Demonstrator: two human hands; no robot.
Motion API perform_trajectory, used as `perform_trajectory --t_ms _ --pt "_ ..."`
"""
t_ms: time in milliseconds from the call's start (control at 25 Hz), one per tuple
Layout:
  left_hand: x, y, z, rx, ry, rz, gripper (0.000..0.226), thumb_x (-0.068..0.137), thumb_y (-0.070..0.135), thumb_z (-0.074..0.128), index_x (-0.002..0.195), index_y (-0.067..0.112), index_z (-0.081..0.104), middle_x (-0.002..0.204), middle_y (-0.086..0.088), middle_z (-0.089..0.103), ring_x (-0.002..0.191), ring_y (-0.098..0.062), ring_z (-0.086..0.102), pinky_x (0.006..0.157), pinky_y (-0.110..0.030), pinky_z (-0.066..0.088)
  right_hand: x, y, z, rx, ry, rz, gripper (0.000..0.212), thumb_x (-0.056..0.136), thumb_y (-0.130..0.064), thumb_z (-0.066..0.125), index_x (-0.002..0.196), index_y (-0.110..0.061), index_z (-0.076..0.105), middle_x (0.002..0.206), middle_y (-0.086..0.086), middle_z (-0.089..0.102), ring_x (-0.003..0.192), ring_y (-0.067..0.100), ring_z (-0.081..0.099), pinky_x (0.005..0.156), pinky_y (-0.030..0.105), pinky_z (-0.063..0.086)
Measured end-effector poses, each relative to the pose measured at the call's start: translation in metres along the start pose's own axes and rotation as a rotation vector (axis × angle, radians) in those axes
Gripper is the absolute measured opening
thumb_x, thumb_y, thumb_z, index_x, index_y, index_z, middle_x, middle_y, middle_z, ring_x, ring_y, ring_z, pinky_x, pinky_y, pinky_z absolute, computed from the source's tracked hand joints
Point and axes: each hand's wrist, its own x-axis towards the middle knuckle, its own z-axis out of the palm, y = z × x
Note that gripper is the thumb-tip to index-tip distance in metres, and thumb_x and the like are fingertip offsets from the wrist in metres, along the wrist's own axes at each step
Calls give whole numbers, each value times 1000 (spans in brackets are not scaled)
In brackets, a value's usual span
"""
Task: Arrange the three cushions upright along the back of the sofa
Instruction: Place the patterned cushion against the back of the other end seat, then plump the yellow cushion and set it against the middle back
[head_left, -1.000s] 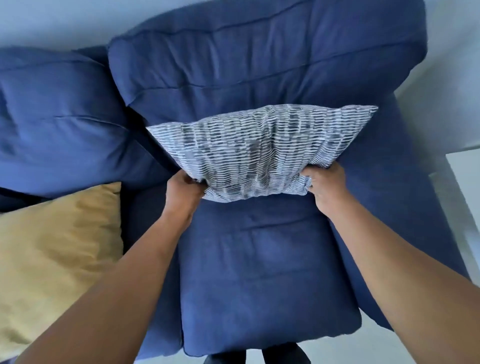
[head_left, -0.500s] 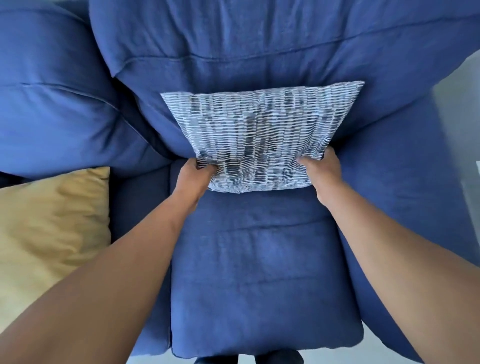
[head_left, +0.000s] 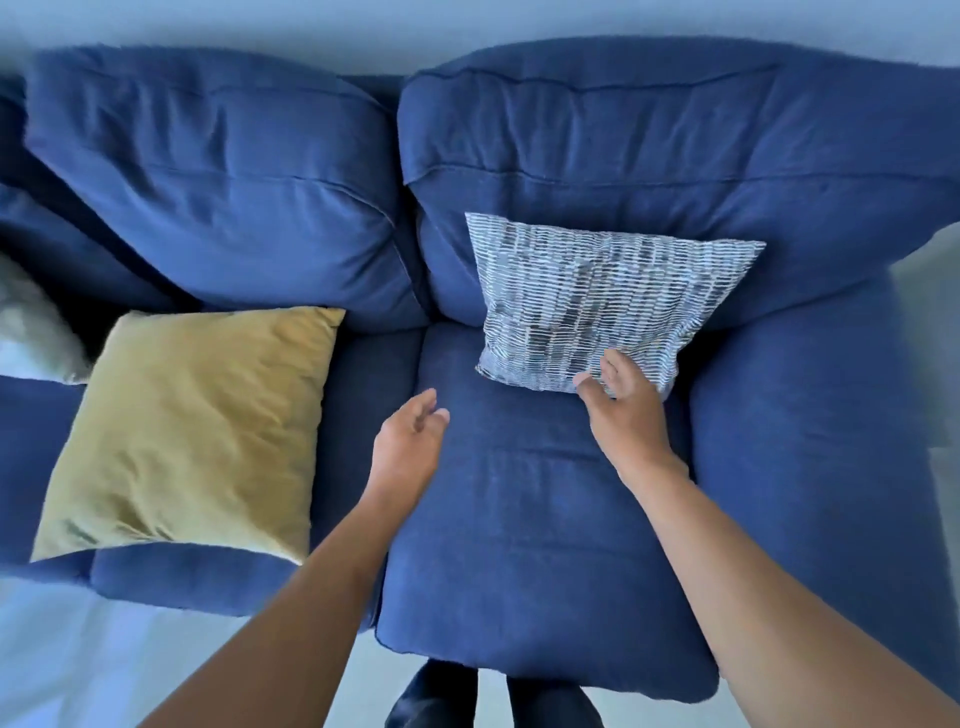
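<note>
At the far left edge a pale grey cushion (head_left: 26, 327) shows only in part, cut off by the frame, lying where the seat meets the back of the blue sofa (head_left: 519, 545). Just right of it a mustard-yellow cushion (head_left: 192, 431) lies flat on the left seat, its top corner near the left back pillow (head_left: 218, 187) but not propped on it. The left hand (head_left: 410, 447) hangs over the seam between the two seats, fingers (head_left: 423, 405) loosely apart and holding nothing. Further right the striped grey-and-white cushion (head_left: 597, 296) stands upright on the right seat, leaning on the right back pillow (head_left: 649, 150). The right hand (head_left: 623, 400) is at its lower edge, fingers spread and not clamped; whether they touch the fabric cannot be told. That makes three cushions: one upright, one flat, one mostly hidden.
</note>
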Motion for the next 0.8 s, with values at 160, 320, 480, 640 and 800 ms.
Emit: perform_trajectory --t_ms 160,320,480,640,800 --pt "-57 -28 -74 -83 127 -14 54 99 33 60 152 21 52 153 6 57 138 -7 52 107 -21 36 -59 -28 55 -60 -156 -68 46 88 -49 63 132 -45 52 154 -12 50 140 2 45 115 33 36" --pt "-95 -69 -156 -118 237 -30 54 99 35 58 152 24 51 143 11 64 125 5 59 99 -16 45 -121 -49 119 -159 -247 -112 66 93 -42 65 154 -25 43 160 -4 46 146 9 42 120 37 34" --pt "-122 -132 -250 -158 346 -31 49 99 30 59 148 25 56 149 1 61 137 -12 54 100 -22 37 -184 -67 203 -227 -326 -193 71 94 -39 66 157 -21 38 163 -2 44 149 12 39 122 41 33" --pt "-141 -199 -339 -152 367 -58 48 99 31 59 146 25 57 131 4 67 131 -21 57 98 -28 37 -238 -75 283 -234 -308 -206 74 92 -43 66 157 -22 38 162 -3 45 147 11 41 121 39 35" --pt "-157 -253 -430 -128 371 -63 53 97 32 62 148 20 55 147 -2 61 135 -21 54 103 -31 39 -287 -82 355 -217 -307 -178 76 91 -47 66 158 -24 36 163 0 43 148 13 41 120 41 36"
